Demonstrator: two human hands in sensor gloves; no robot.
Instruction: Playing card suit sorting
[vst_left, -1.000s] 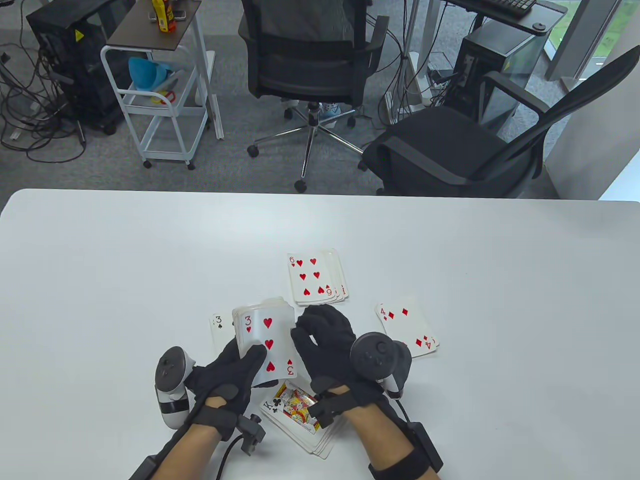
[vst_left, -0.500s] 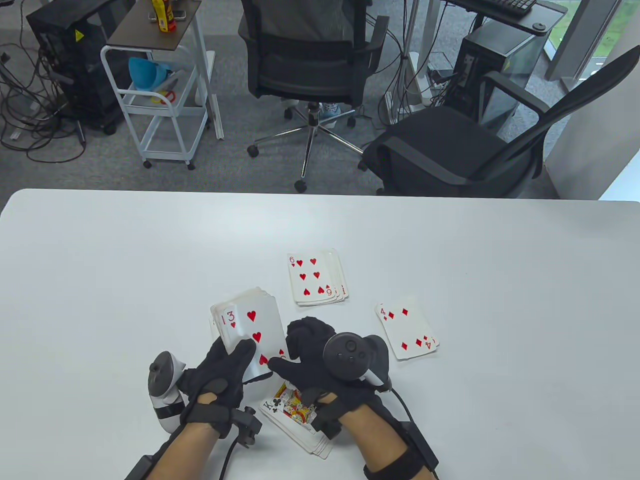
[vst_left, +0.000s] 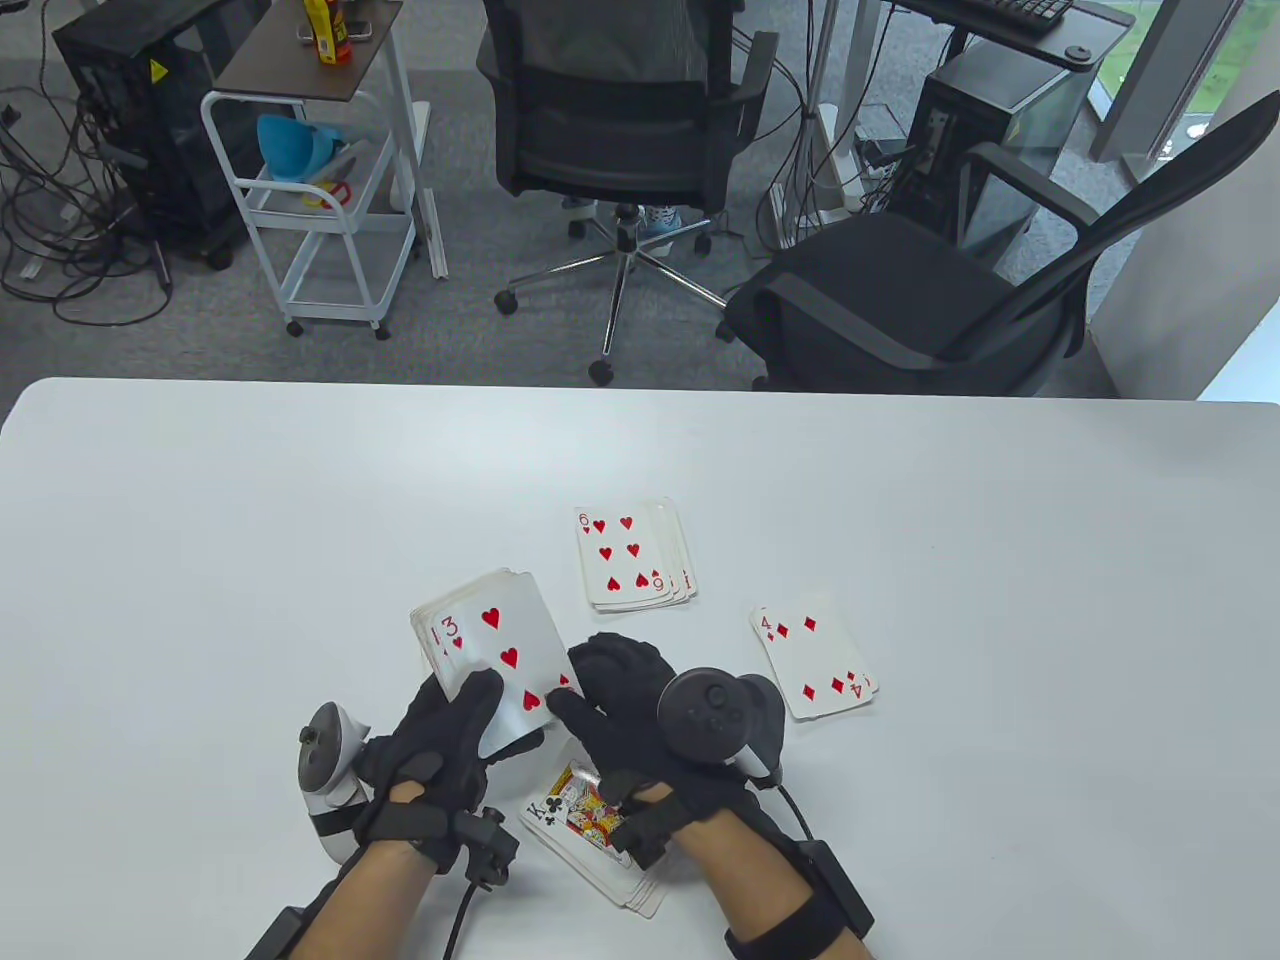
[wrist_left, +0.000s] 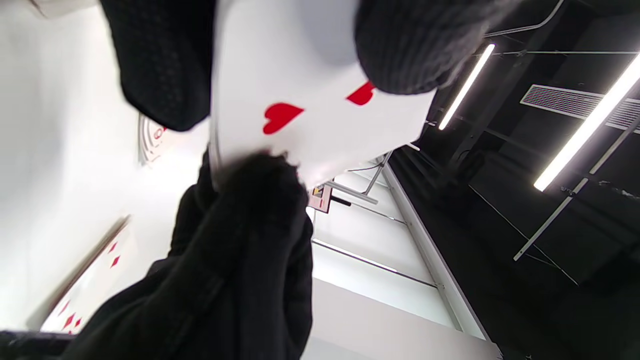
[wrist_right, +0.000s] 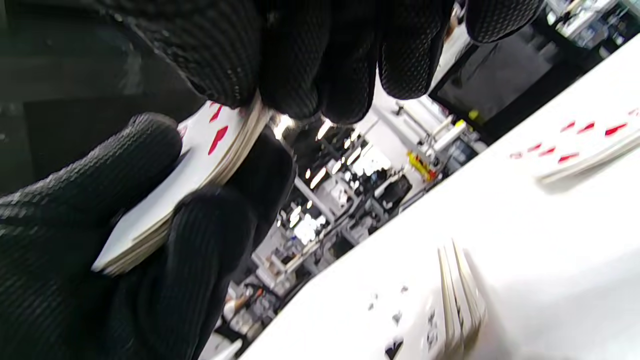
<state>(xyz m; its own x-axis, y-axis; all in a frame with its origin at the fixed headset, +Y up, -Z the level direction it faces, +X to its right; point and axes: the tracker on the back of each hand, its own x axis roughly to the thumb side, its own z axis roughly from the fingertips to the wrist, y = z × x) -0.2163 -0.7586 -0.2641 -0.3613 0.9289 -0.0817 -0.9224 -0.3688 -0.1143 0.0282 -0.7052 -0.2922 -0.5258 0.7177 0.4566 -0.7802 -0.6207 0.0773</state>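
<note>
My left hand (vst_left: 462, 712) grips a face-up deck (vst_left: 478, 640) just above the table, thumb across its near edge. On top lies the three of hearts (vst_left: 505, 655), its pips also seen close up on the card (wrist_left: 280, 117) in the left wrist view. My right hand (vst_left: 590, 690) pinches the near right corner of that card, thumb on its face and fingers (wrist_right: 320, 65) against the stack's edge (wrist_right: 200, 185). Three sorted piles lie face up: the hearts pile (vst_left: 630, 555), the diamonds pile (vst_left: 815, 665), and the clubs pile (vst_left: 590, 825) under my right wrist.
A spades pile (wrist_right: 452, 300) lies under the held deck and is hidden in the table view. The white table (vst_left: 250, 520) reaches far to the left, right and back. Office chairs (vst_left: 620, 130) and a cart (vst_left: 310, 200) stand beyond its far edge.
The left hand has carried the deck a little to the left, covering the spades pile. The right hand slid from the deck's right side to its near right corner and took hold there.
</note>
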